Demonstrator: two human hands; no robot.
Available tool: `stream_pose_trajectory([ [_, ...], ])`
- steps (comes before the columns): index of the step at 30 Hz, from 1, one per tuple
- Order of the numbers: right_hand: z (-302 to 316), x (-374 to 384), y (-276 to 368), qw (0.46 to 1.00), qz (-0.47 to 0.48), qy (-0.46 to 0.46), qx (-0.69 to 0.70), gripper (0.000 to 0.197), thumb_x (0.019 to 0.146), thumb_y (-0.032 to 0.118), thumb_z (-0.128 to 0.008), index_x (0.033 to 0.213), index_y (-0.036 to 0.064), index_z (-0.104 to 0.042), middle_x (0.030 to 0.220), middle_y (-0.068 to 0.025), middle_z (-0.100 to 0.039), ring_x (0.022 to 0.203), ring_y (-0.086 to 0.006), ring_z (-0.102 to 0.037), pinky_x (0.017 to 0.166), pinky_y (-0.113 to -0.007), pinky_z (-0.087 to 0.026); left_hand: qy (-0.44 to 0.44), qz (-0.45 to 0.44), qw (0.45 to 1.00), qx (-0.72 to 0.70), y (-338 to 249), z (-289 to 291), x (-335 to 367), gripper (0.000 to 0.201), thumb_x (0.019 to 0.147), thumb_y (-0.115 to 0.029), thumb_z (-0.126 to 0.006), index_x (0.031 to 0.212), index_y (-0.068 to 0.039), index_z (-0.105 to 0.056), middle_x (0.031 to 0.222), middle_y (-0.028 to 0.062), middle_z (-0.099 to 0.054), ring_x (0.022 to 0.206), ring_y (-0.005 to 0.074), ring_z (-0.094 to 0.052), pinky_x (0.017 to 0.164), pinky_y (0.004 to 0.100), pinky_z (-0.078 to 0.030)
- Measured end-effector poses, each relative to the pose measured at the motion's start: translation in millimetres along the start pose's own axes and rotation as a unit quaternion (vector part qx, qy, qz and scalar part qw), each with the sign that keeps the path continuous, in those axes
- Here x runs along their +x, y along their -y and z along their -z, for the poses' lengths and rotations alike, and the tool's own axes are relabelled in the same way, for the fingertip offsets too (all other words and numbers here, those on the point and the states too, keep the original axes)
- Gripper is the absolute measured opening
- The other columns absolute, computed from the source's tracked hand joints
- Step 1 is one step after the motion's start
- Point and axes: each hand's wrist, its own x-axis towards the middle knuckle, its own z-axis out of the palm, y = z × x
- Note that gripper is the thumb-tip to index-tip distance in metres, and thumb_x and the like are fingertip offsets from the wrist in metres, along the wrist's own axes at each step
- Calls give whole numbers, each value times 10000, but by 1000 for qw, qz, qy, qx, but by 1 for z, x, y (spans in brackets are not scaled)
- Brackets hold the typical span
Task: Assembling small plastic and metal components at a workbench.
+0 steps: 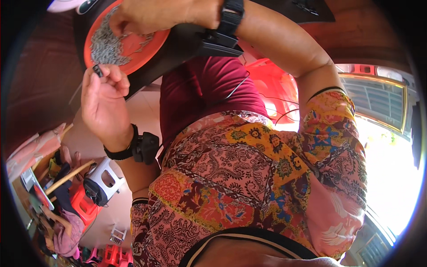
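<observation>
Across the upper left of the head view, an orange round tray rests on a dark surface, well above the person's patterned garment and maroon lap cloth, which fill the centre of the frame. Most of the tray's left half is covered by a heap of small grey metal pieces; its right half shows bare orange, so the pile appears only partly worked through, with much material left. The right hand reaches in from the top edge, its fingers bent down into the heap, apparently gathering or picking at pieces (whether it actually grips one cannot be told from this angle). The left hand, just below the tray's rim and apart from it, pinches a small dark part between thumb and forefinger, the other fingers curled loosely. Both wrists carry black strapped devices. No finished pieces or receiving container can be made out, so the share already done stays uncertain. A grey-and-white appliance stands on the floor at lower left, beside red plastic stools.
</observation>
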Motion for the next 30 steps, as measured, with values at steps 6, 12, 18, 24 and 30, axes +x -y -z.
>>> stream_pose_trajectory([
  [6,-7,3,-4,996,-77,35,-33,324,736,164,-605,1049,107,-665,871,-121,-679,813,-302,-645,707,-400,-504,-12,-21,991,133,3,-9,4,232,967,-173,-394,979,-1,-550,1000,128,-581,821,182,-533,685,263,-381],
  [12,1,4,3,968,-106,36,226,371,755,85,-631,1126,61,-619,1023,-81,-699,967,-232,-646,791,-358,-502,-71,-103,933,337,-4,-21,15,272,950,-160,-471,1106,29,-588,1112,92,-608,951,152,-594,761,252,-446],
  [18,14,-11,13,907,-140,25,396,198,936,140,-538,1095,24,-559,825,24,-583,748,-53,-540,679,-204,-443,-12,-110,948,299,2,-18,16,147,924,-95,-508,977,35,-551,1130,88,-547,908,138,-529,826,277,-449],
  [24,9,-8,32,907,-143,35,395,163,924,99,-535,1064,18,-547,785,1,-565,711,-60,-522,661,-221,-448,10,-161,919,360,-1,-22,16,131,927,-100,-504,910,28,-526,1051,128,-546,878,172,-556,783,280,-450],
  [30,0,-11,36,940,-103,-1,326,129,907,94,-539,1002,11,-569,834,-47,-603,760,-116,-594,688,-263,-495,24,-194,874,444,2,-22,22,113,916,-88,-517,893,22,-533,891,124,-522,820,239,-566,764,324,-452],
])
